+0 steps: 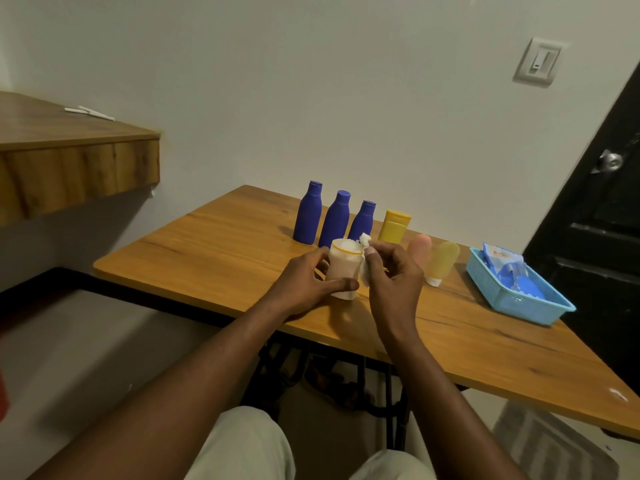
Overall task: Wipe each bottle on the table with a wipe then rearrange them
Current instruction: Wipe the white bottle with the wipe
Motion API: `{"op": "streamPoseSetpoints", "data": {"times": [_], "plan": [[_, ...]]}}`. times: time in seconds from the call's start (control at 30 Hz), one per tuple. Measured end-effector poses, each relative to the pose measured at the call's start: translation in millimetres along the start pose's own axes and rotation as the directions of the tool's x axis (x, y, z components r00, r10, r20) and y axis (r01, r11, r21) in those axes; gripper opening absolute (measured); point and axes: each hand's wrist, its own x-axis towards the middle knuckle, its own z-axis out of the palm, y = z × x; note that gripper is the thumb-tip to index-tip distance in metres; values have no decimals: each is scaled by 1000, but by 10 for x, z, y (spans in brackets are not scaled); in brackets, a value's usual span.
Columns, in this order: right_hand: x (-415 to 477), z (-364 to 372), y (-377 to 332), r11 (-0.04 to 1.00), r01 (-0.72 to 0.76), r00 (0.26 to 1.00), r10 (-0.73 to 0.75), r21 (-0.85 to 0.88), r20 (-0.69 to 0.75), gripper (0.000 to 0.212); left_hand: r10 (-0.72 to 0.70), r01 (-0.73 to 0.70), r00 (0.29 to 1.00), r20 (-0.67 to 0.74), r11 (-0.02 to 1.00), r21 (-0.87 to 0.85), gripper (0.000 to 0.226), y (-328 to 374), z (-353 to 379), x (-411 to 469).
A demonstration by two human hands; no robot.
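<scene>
The left hand (308, 282) gripped a pale bottle (343, 268) with a yellow ring near its top. The thumb lay across the low front and the fingers curled round the left side. The bottle stood upright just to the right of that hand's palm. Whether its base touched the surface (225, 251) could not be told.

The right hand (391, 282) was just to the right of the bottle, fingers curled, pinching a white wipe (364, 241) against the bottle's upper right side. A crumpled end of the wipe stuck up above the rim.

The bottle was about midway between the near and far edges, just in front of a row of bottles that ran from the far edge toward the right end. That row held the leftmost blue bottle (308, 216), the middle blue bottle (335, 221), the right blue bottle (362, 221), a yellow bottle (393, 227), a pink tube (419, 249) and a pale yellow tube (441, 261) standing on its white cap. The held bottle partly hid the bases of the middle and right blue bottles, and the right hand hid the foot of the pink tube.

At the far right corner sat a blue basket (502, 296) with a wipes packet (502, 261) in it, well apart from both hands.
</scene>
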Motion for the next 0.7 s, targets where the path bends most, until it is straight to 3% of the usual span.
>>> {"op": "streamPoseSetpoints", "data": {"times": [0.1,0.27,0.53,0.7], "plan": [[-92,-28,104,998,-48,998,49,-33,25,13,11,-11,1000,-6,1000,3,70,-38,8,11],[-111,-60,219,958,-264,956,275,-116,99,13,8,-7,1000,-15,998,65,64,-101,18,59],[18,-36,107,994,-112,993,112,9,-25,15,-9,9,1000,11,1000,-1,59,-123,19,85],[-91,-56,227,976,-180,981,187,-127,43,6,2,-2,1000,29,1000,-4,57,-124,12,82]]}}
